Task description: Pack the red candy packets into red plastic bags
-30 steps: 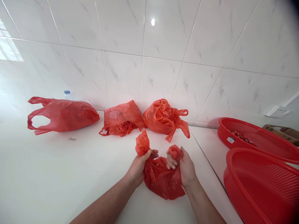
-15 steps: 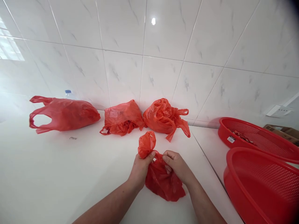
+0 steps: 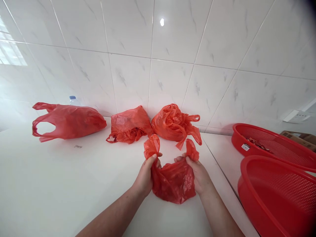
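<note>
A small red plastic bag (image 3: 172,182) rests on the white counter (image 3: 61,184) right in front of me. My left hand (image 3: 146,174) is closed on its left handle, which sticks up above my fist. My right hand (image 3: 198,172) is closed on the right handle, and the two handles are held apart over the bag's mouth. What is inside the bag is hidden.
Three more red plastic bags lie along the tiled wall: a long one (image 3: 67,121) at the left, one (image 3: 128,125) in the middle, a crumpled one (image 3: 175,125) beside it. Two red mesh baskets (image 3: 269,148) (image 3: 278,197) stand at the right. A bottle cap (image 3: 71,97) shows behind the left bag.
Half a second ago my hands were close together at the bag's top. They have since moved apart, each pulling a handle outward.
</note>
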Available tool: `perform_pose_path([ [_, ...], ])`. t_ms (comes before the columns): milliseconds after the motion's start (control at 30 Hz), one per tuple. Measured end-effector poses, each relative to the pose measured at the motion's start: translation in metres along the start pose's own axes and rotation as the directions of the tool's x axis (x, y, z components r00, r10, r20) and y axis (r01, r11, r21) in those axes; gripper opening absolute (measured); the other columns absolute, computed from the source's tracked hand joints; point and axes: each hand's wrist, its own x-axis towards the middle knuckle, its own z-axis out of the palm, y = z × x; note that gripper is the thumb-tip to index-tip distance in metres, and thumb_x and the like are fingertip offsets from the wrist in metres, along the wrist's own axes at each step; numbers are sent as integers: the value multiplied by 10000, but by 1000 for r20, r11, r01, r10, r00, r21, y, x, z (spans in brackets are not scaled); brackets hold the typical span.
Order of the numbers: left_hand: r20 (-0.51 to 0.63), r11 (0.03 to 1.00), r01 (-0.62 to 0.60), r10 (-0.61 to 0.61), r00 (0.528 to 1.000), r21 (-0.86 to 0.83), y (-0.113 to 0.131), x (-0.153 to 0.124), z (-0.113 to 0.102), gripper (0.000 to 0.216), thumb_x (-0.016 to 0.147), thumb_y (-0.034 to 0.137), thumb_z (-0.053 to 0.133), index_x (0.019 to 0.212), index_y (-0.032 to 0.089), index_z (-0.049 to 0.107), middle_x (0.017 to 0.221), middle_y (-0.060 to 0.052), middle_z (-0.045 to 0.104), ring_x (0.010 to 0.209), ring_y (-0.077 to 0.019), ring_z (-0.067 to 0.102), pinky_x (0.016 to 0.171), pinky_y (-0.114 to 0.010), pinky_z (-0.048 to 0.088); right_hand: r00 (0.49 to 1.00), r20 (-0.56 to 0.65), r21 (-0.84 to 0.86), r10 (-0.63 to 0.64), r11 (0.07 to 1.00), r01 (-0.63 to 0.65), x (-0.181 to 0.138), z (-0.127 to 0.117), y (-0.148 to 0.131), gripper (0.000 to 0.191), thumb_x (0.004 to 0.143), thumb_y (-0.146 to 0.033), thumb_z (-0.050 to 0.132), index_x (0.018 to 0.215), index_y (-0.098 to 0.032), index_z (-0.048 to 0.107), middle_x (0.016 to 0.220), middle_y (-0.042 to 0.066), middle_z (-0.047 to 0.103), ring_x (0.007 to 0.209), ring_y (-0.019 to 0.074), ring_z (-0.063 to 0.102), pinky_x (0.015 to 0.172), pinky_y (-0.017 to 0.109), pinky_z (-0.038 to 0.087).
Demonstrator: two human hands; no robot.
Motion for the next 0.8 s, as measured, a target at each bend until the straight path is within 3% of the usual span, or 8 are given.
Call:
perform_pose_path([
  [100, 80, 987, 94, -84, 993, -132, -1, 2, -1, 177, 797, 334, 561, 762, 162, 579, 628, 20, 480, 580, -110, 490, 571, -233, 419, 998, 64, 279, -22, 960, 3, 2, 1, 0, 102, 748, -209, 685, 822, -242, 624, 593, -69, 516, 602, 90, 531, 670, 250, 493],
  [167, 99, 981, 120, -105, 989, -152, -2, 3, -1, 153, 784, 290, 564, 706, 160, 543, 706, -12, 544, 624, -127, 540, 603, -255, 447, 992, 118, 307, -31, 952, -7, 0, 5, 0, 57, 771, -267, 639, 805, -224, 623, 538, -72, 413, 506, 72, 432, 565, 211, 459],
  [267, 141, 967, 143, -114, 983, -211, -4, 2, -3, 129, 807, 283, 577, 756, 171, 542, 823, -32, 605, 669, -140, 583, 655, -281, 473, 989, 135, 170, -54, 985, 31, -2, 10, 2, 227, 799, -386, 563, 761, -178, 645, 512, -46, 381, 466, 82, 367, 448, 204, 380],
  [367, 157, 959, 164, -129, 979, -233, -5, 1, -2, 173, 788, 312, 652, 786, 178, 542, 716, 6, 580, 643, -134, 586, 657, -271, 476, 993, 115, 18, -15, 1000, 13, -2, 11, 8, 159, 760, -283, 587, 750, -148, 670, 461, -60, 333, 428, 68, 310, 422, 194, 341],
  [500, 124, 978, 138, -119, 985, -159, -8, 0, 1, 303, 732, 390, 723, 740, 178, 508, 550, 69, 447, 504, -80, 488, 565, -218, 443, 990, 121, -100, 76, 993, -64, -3, 12, 15, 319, 832, -351, 581, 1093, -176, 639, 456, -93, 316, 411, 55, 254, 431, 183, 334],
  [633, 145, 992, 116, -108, 983, -51, -12, 0, 5, 337, 733, 431, 700, 710, 182, 475, 502, 84, 427, 424, -63, 427, 483, -210, 407, 961, 246, -248, 128, 967, -66, -7, 18, 19, 533, 832, -443, 616, 1304, -238, 477, 469, -99, 383, 408, 50, 272, 426, 177, 304],
  [700, 166, 991, 133, -132, 977, 10, -14, 0, 8, 291, 758, 402, 669, 722, 179, 486, 482, 69, 470, 412, -87, 468, 468, -229, 417, 950, 272, -340, 155, 939, -56, -8, 22, 20, 517, 800, -431, 662, 1253, -231, 512, 476, -94, 412, 402, 46, 281, 413, 177, 283],
  [800, 205, 982, 152, -172, 964, 108, -17, 0, 11, 178, 746, 271, 658, 773, 169, 514, 502, 15, 578, 438, -147, 554, 468, -266, 442, 968, 204, -429, 144, 902, -44, -9, 25, 24, 362, 732, -440, 722, 983, -195, 631, 443, -89, 396, 390, 46, 304, 394, 183, 251],
])
